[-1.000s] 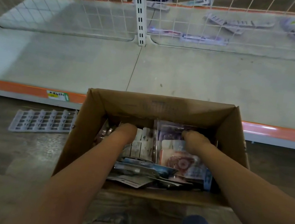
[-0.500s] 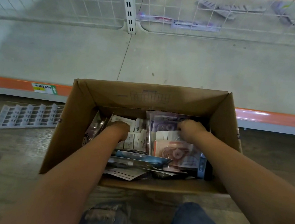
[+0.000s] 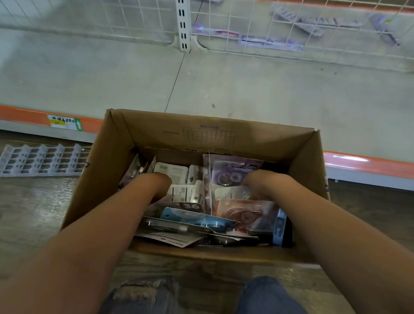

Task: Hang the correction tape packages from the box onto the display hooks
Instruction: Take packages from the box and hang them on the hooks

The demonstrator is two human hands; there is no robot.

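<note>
An open cardboard box [image 3: 203,135] stands on the floor in front of me, filled with several correction tape packages. A purple one [image 3: 227,172] stands upright at the back, a pink one [image 3: 246,213] leans at the right, and white-backed ones [image 3: 181,190] sit in the middle. A blue pack [image 3: 193,217] lies flat in front. My left hand [image 3: 157,182] is pushed down among the white packs, its fingers hidden. My right hand [image 3: 257,182] curls over the top edge of the packs in front of the purple one.
A low grey shelf [image 3: 260,95] with an orange front edge [image 3: 382,165] lies beyond the box. White wire mesh [image 3: 115,2] and a slotted upright [image 3: 183,10] rise at its back. A clear plastic rack [image 3: 41,160] lies on the wooden floor at the left. My knees [image 3: 272,313] are below.
Both hands stay inside the box at much the same places. Only the view has shifted a little up and down.
</note>
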